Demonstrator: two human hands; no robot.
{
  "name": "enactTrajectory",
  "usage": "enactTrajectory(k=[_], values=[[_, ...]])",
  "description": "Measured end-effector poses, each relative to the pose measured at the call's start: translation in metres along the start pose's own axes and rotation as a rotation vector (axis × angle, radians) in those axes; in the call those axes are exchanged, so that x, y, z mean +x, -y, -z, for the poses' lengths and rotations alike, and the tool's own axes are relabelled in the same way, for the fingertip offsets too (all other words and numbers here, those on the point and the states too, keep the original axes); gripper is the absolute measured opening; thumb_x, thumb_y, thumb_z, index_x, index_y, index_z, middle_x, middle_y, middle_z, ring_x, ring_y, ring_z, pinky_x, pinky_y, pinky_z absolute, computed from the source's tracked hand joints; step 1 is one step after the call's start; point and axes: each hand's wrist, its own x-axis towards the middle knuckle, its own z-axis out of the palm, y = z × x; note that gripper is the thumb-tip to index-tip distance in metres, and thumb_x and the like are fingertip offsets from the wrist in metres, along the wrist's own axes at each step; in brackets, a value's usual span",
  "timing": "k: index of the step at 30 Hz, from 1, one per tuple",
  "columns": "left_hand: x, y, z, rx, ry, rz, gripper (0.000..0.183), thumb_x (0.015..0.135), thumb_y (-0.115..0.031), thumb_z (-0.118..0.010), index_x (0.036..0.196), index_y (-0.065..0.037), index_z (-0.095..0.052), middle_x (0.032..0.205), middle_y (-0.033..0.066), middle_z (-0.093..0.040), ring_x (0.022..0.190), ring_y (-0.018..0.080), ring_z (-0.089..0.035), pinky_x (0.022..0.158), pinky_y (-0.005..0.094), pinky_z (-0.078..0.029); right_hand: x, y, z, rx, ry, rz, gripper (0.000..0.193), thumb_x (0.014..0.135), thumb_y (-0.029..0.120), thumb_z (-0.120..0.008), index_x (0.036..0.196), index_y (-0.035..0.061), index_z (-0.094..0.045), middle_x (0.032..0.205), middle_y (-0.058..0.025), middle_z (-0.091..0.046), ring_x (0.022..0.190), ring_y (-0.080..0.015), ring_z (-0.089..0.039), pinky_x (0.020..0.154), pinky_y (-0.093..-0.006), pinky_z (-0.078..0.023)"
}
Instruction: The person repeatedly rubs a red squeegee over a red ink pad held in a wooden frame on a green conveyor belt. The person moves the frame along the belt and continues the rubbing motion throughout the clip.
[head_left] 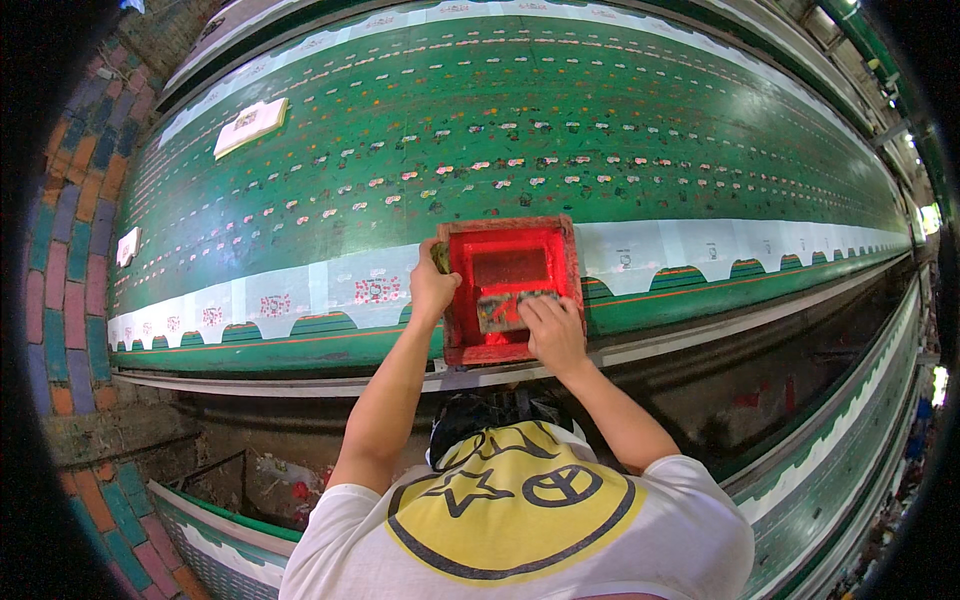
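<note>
A square screen-printing frame with a red-stained wooden border rests over the white cloth strip at the near edge of the long green table. Red ink covers much of the mesh inside it. My left hand is closed on the frame's left side, beside a yellowish-green patch at its corner. Inside the frame, my right hand grips a squeegee, a short ink-smeared block lying across the lower part of the mesh. Cloth to the left carries red and dark prints; cloth to the right shows dark outlines only.
A stack of white sheets lies on the far left of the green table, and a smaller white piece at its left end. A rail runs along the near edge. Coloured bricks pave the left floor.
</note>
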Motion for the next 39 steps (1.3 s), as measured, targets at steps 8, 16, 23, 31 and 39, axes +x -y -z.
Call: enactTrajectory(k=[8, 16, 23, 31, 39], values=[[-0.002, -0.005, 0.000, 0.006, 0.014, -0.041, 0.081, 0.071, -0.008, -0.080, 0.144, -0.015, -0.045, 0.113, 0.0237, -0.072, 0.107, 0.0450, -0.070, 0.091, 0.0492, -0.055, 0.099, -0.045, -0.011, 0.048, 0.153, -0.110, 0.023, 0.078, 0.007, -0.068, 0.101, 0.0066, -0.073, 0.101, -0.0078, -0.075, 0.099, -0.0275, -0.069, 0.083, -0.0457, -0.048], [-0.003, -0.005, 0.001, -0.013, 0.022, -0.037, 0.079, 0.071, -0.006, -0.079, 0.142, -0.013, -0.047, 0.115, 0.0242, -0.071, 0.108, 0.0455, -0.069, 0.090, 0.0494, -0.055, 0.073, -0.035, -0.019, 0.032, 0.104, -0.108, 0.023, 0.077, 0.005, -0.064, 0.099, 0.0086, -0.071, 0.102, -0.0065, -0.073, 0.097, -0.0276, -0.067, 0.082, -0.0468, -0.047], [-0.007, -0.010, 0.001, -0.106, -0.009, -0.028, 0.078, 0.069, -0.003, -0.078, 0.141, -0.012, -0.050, 0.114, 0.0200, -0.072, 0.106, 0.0384, -0.070, 0.091, 0.0454, -0.055, -0.005, 0.007, 0.005, 0.035, 0.069, -0.045, 0.029, 0.078, 0.008, -0.066, 0.107, 0.0074, -0.067, 0.113, -0.0056, -0.070, 0.107, -0.0240, -0.064, 0.092, -0.0436, -0.044], [-0.010, -0.044, -0.019, -0.355, 0.042, -0.066, 0.079, 0.066, 0.006, -0.075, 0.140, -0.005, -0.052, 0.117, 0.0148, -0.070, 0.105, 0.0255, -0.067, 0.091, 0.0369, -0.054, -0.012, -0.038, 0.045, 0.124, 0.060, -0.082, 0.029, 0.080, 0.006, -0.065, 0.108, 0.0062, -0.071, 0.115, -0.0066, -0.073, 0.108, -0.0243, -0.066, 0.094, -0.0439, -0.045], [-0.030, -0.105, -0.141, -0.370, 0.057, -0.025, 0.081, 0.064, 0.006, -0.077, 0.141, -0.007, -0.052, 0.114, 0.0146, -0.069, 0.102, 0.0276, -0.067, 0.091, 0.0371, -0.054, -0.060, -0.142, 0.097, 0.026, 0.075, -0.124, 0.029, 0.080, 0.007, -0.065, 0.108, 0.0069, -0.072, 0.116, -0.0065, -0.074, 0.110, -0.0237, -0.066, 0.095, -0.0438, -0.044]])
